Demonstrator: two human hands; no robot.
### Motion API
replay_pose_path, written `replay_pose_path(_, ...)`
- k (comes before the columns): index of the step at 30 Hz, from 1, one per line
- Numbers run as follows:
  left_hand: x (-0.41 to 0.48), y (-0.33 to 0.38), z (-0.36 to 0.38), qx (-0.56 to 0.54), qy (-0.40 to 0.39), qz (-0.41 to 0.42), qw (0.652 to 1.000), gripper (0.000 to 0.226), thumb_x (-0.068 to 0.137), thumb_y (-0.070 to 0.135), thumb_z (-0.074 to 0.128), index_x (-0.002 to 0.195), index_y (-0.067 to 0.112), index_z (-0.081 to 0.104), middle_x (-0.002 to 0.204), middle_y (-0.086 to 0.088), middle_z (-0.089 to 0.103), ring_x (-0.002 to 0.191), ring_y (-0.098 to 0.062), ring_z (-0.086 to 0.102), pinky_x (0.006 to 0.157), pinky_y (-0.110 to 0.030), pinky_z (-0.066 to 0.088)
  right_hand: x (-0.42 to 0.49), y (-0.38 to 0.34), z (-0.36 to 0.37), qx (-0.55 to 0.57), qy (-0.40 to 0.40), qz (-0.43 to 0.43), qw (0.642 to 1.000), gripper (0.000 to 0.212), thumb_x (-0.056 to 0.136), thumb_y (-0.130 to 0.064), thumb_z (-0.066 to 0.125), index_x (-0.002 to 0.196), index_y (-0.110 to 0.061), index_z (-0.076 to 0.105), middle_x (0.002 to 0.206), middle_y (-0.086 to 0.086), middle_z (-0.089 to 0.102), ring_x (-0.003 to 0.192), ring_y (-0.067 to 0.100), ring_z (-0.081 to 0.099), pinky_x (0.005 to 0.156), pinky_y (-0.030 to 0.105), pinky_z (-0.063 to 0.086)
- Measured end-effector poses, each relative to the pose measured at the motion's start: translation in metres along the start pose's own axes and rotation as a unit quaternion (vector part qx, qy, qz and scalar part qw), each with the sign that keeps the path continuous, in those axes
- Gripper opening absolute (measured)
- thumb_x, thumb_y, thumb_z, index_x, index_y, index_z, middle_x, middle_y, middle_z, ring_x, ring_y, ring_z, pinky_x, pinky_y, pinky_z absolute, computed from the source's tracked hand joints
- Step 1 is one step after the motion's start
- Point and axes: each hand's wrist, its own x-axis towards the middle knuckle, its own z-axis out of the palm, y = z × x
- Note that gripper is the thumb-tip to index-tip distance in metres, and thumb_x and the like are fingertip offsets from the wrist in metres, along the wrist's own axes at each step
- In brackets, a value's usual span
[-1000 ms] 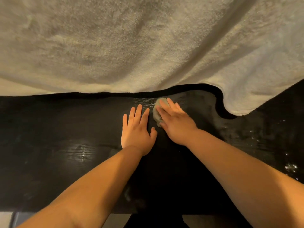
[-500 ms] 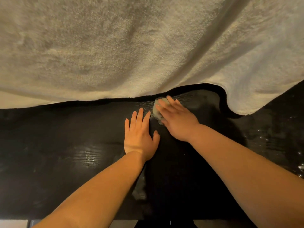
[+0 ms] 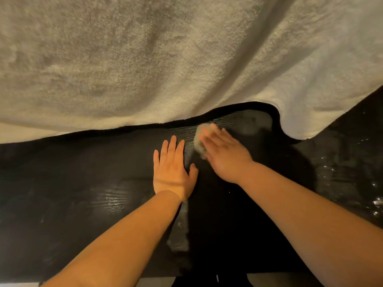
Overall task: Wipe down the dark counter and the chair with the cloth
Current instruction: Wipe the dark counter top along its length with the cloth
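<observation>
The right grip (image 3: pixel 223 154) lies over a small wadded grey-green cloth (image 3: pixel 198 139). Its fingers are fairly straight and press the wad onto the dark bench (image 3: pixel 83 183) rather than clenching it. The cloth pokes out past the fingertips and on the thumb side. This hand is blurred, so finer finger detail is unclear. Pressing flat probably keeps the whole wad against the grained surface.

The left grip (image 3: pixel 172 172) is spread wide and empty, palm down on the bench just beside the right grip's thumb side, apparently as a brace for leaning in.

Just beyond both sets of fingertips a pale fleecy blanket (image 3: pixel 165 59) drapes over the bench's far part, which likely limits the reach there. Glinting droplets (image 3: pixel 373 201) lie well outside the right grip, and a wet sheen (image 3: pixel 116 198) shows near the left wrist. No chair can be made out.
</observation>
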Motion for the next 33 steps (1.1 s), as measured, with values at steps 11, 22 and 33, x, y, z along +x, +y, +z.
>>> replay_pose_path(11,-0.001,0.001,-0.001,-0.005,0.014,0.004,1.0,0.078,0.095,0.052,0.049,0.164,0.023,0.027,0.175,-0.003,0.015,0.161,-0.027,0.011,0.131,-0.053,0.012,-0.004,0.014,-0.006,-0.018,0.063,0.167,0.984,0.066,0.092,-0.025,0.056,0.151,-0.009,0.031,0.157,0.013,0.029,0.145,0.037,0.029,0.117,0.051,0.033)
replay_pose_path(22,-0.001,0.0,0.0,-0.023,0.024,0.01,0.999,0.079,0.093,0.054,0.041,0.164,0.021,0.03,0.174,-0.005,0.019,0.161,-0.029,0.012,0.13,-0.054,0.011,-0.026,0.072,-0.015,0.061,0.146,0.361,0.919,0.056,0.098,-0.035,0.045,0.149,-0.014,0.033,0.147,0.013,0.046,0.126,0.039,0.052,0.101,0.053,0.048)
replay_pose_path(33,-0.002,-0.001,0.0,-0.013,0.024,0.02,0.999,0.079,0.094,0.055,0.037,0.165,0.02,0.028,0.174,-0.006,0.017,0.161,-0.029,0.011,0.13,-0.054,0.012,-0.092,0.105,-0.008,-0.041,0.157,0.256,0.953,0.062,0.098,-0.035,0.055,0.154,-0.016,0.039,0.143,0.022,0.051,0.124,0.04,0.051,0.106,0.048,0.042)
